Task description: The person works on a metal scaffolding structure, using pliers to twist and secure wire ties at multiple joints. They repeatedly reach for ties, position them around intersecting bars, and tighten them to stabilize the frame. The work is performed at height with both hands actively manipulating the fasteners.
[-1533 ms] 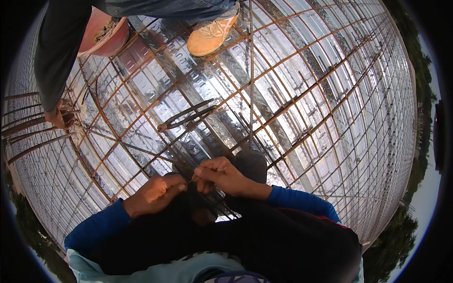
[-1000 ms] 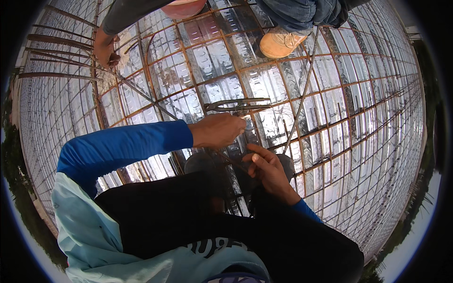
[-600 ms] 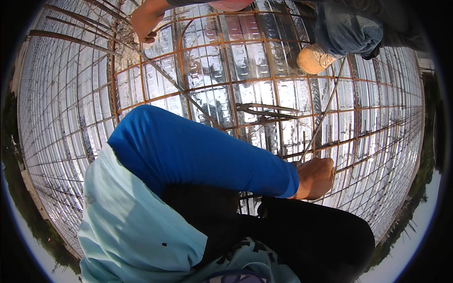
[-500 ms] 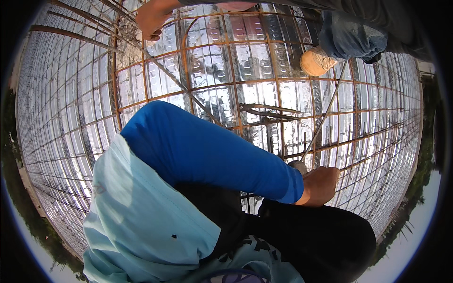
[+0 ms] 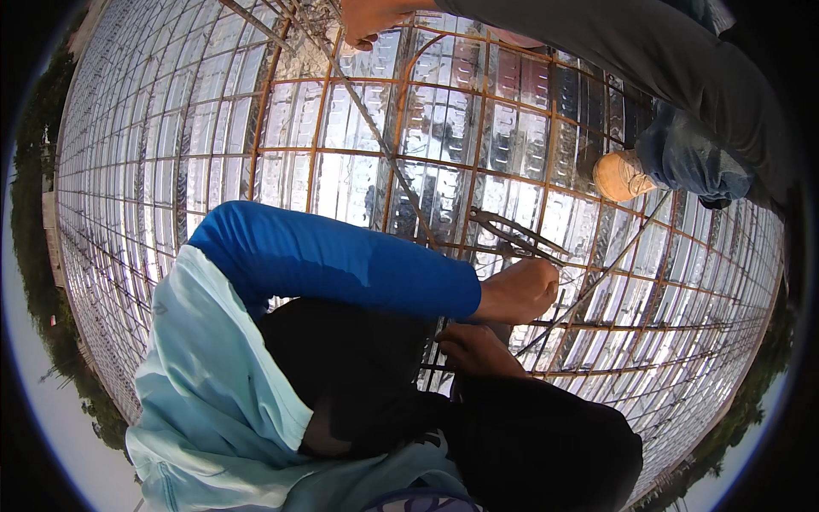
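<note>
"Ribbed metal decking (image 5: pixel 350 183) under rebar mesh (image 5: pixel 286 149). Pincers (image 5: pixel 519 230) where?"
"On the mesh, just beyond left hand (image 5: pixel 522 292)."
"Hands?"
"Left clenched, contents hidden. Right hand (image 5: pixel 480 350) curled just below; can't tell its grip. Co-worker's shoe (image 5: pixel 621 177) farther right."

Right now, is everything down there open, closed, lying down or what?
Rusty steel-bar mesh, laid over silvery ridged metal sheeting.
Long dark metal pincers, lying on the mesh, handles apart.
Bare left hand, fingers curled; grip hidden.
Bare right hand, fingers bent, partly hidden.
Tan shoe, worn by a co-worker.
</note>
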Demonstrator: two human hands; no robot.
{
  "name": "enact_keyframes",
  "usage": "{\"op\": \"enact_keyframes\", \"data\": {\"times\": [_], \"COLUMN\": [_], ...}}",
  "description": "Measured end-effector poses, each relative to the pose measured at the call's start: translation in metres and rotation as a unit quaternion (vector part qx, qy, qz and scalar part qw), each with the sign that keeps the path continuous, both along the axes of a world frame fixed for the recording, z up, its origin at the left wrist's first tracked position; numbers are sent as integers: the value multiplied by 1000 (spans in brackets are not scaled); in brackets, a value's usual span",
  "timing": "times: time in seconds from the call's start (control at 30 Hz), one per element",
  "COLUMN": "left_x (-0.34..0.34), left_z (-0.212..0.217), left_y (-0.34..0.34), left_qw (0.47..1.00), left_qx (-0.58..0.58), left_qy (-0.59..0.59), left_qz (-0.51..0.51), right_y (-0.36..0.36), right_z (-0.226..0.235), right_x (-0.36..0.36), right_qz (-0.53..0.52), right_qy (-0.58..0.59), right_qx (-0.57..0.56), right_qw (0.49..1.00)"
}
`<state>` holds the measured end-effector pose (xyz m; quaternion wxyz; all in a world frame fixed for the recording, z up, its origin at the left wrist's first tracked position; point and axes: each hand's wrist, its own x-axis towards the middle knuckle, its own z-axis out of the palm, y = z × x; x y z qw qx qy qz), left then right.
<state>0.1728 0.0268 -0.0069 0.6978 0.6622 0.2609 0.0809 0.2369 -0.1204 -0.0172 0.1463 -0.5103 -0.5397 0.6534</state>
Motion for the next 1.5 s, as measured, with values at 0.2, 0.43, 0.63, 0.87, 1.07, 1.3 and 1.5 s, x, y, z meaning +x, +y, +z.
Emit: {"op": "enact_keyframes", "data": {"times": [0.2,0.43,0.63,0.87,1.07,1.3,1.5], "left_x": [-109,-159,-187,-200,-206,-251,-263], "left_z": [-18,-8,9,42,103,130,84], "left_y": [-5,-55,-82,-115,-159,-167,-150], "left_qw": [957,940,919,818,817,821,816], "left_qx": [-133,-106,-87,-353,-342,-358,-400], "left_qy": [131,139,143,28,90,91,9], "left_qz": [221,292,357,453,456,435,417], "right_y": [7,26,66,116,112,106,105], "right_z": [-20,-18,13,31,25,41,36], "right_x": [5,-5,4,-46,-66,-94,-94], "right_qz": [-26,64,96,178,223,291,329], "right_qy": [-6,24,11,17,154,187,81], "right_qx": [37,82,285,583,611,596,547], "right_qw": [999,994,954,793,744,725,765]}}
